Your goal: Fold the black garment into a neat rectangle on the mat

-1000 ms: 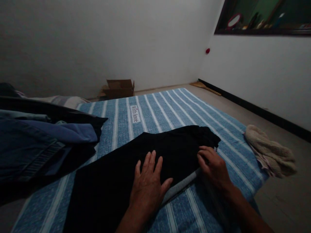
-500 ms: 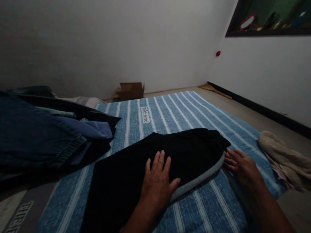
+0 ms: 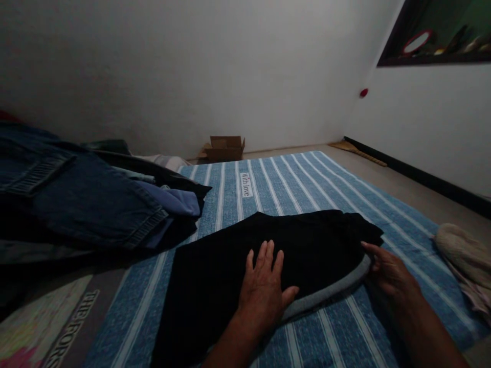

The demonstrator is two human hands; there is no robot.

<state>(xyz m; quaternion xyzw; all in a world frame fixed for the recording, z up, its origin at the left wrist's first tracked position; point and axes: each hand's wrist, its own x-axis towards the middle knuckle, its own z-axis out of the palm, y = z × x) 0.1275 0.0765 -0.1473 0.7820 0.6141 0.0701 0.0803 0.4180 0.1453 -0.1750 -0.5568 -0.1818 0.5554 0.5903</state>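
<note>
lower centre, left hand (image 3: 264,289) lies spread-fingered on black garment (image 3: 307,248). lower right, right hand (image 3: 391,271) touches its grey edge (image 3: 330,293), pinch unclear.

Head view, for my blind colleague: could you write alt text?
A person's left hand lies spread on a black garment, the right hand at its grey edge. Beneath is a white-striped blue cloth; clothes lie heaped left.

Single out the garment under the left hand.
The black garment with the grey strip along one edge: the left hand lies flat on it. The blue denim garment and lavender cloth, off to the left, have no hand on them.
</note>
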